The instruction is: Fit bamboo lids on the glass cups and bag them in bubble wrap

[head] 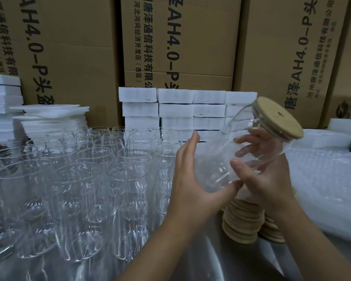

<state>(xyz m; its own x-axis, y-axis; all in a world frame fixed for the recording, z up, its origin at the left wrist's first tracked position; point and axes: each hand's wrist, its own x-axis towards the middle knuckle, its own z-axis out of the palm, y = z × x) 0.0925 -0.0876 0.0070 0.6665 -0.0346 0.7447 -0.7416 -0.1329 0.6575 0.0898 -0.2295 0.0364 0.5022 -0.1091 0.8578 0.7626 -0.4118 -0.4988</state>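
Observation:
My right hand grips a clear glass cup in the air, tilted, its fingers curled round the body. A round bamboo lid with a small hole sits on the cup's mouth, facing up and right. Beside the cup's base is my left hand, flat with straight fingers, its thumb touching the glass near my right thumb. Under my hands lie two stacks of bamboo lids. Several lidless glass cups stand in rows to the left.
Sheets of bubble wrap lie at the right. White foam blocks are stacked behind the cups, and more foam stands at the far left. Tall cardboard boxes wall off the back.

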